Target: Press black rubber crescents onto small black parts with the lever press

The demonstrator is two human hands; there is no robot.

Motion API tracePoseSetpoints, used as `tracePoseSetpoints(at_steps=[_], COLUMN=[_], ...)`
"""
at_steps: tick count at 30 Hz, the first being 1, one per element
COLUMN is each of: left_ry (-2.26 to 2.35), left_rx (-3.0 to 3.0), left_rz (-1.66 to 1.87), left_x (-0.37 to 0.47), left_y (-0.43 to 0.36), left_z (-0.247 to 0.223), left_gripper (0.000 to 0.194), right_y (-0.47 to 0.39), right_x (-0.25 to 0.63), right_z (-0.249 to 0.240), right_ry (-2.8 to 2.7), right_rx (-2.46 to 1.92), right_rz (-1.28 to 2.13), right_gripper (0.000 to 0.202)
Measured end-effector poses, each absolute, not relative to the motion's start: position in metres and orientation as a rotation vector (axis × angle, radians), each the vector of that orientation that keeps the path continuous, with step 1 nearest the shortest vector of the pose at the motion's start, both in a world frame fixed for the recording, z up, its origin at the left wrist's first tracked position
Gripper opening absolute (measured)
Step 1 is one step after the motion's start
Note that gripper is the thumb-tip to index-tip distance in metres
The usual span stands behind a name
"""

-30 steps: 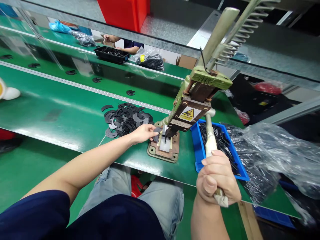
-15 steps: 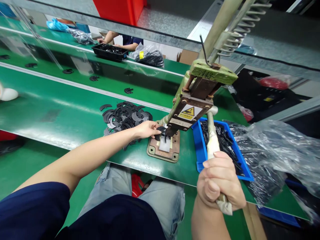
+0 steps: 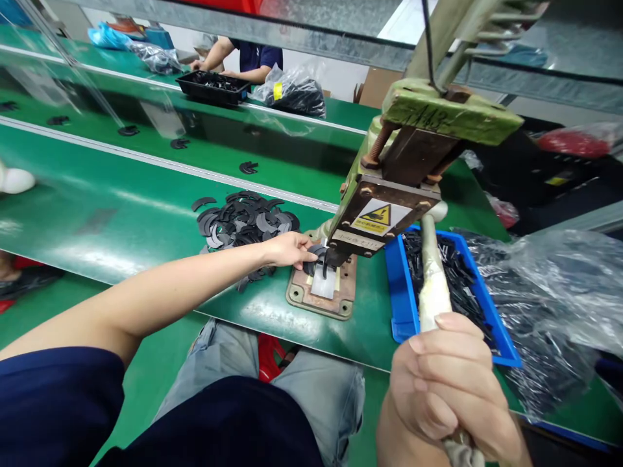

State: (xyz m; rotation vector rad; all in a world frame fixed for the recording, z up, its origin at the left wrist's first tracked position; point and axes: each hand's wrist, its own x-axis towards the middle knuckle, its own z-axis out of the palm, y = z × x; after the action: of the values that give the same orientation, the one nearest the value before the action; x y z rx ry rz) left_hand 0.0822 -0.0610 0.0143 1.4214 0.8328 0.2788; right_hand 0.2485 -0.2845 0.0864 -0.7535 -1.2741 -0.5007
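Note:
Between its fingertips my left hand [image 3: 287,249] pinches dark curved pieces [image 3: 311,264] under the head of a green hand press [image 3: 384,207]. Below them lies the press's base plate [image 3: 316,305], with a pale plate at its middle. My right hand [image 3: 450,379] is wrapped round the tape-covered press lever [image 3: 433,279]. Left of the press, a heap of black and grey curved pieces [image 3: 243,217] spreads over the green bench. The exact contact between pieces and press head is hidden.
A blue bin [image 3: 402,298] of black parts stands right of the press, beside clear plastic bags [image 3: 549,311]. Behind, a green conveyor [image 3: 209,159] carries several small black pieces. Across it, a person's arms reach to a black tray [image 3: 211,91].
My right hand and the lever have moved down and to the right in the view, appearing larger. The press head also looks larger. My left hand stays nearly in place with the pieces.

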Motion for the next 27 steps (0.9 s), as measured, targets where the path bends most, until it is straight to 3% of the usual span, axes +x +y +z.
tracePoseSetpoints(at_steps=[4,11,14,19,21,25,27], left_ry=[0.946,1.023,1.016,0.961,0.936,0.814,0.720], left_rx=[1.426,1.239,1.232,1.246,1.263,1.354,1.378], left_rz=[0.179,0.041,0.079,0.208,0.275,0.361,0.377], left_x=[0.087,0.092,0.092,0.088,0.078,0.042,0.023], left_y=[-0.059,-0.061,-0.064,-0.074,-0.080,-0.096,-0.107], left_z=[0.019,0.026,0.025,0.025,0.032,0.055,0.068], left_gripper=[0.035,0.026,0.028,0.032,0.033,0.031,0.033], right_y=[-0.283,-0.282,-0.277,-0.256,-0.251,-0.254,-0.259], right_x=[0.251,0.241,0.241,0.258,0.264,0.267,0.258], right_z=[0.084,0.094,0.123,0.208,0.224,0.174,0.121], right_ry=[-1.255,-1.225,-1.228,-1.208,-1.240,-1.155,-1.070], right_rx=[-0.798,-0.786,-0.747,-0.738,-0.822,-0.827,-1.024], right_rz=[-0.541,-0.500,-0.473,-0.295,-0.197,-0.241,-0.201], right_gripper=[0.030,0.056,0.051,0.019,0.019,0.046,0.042])
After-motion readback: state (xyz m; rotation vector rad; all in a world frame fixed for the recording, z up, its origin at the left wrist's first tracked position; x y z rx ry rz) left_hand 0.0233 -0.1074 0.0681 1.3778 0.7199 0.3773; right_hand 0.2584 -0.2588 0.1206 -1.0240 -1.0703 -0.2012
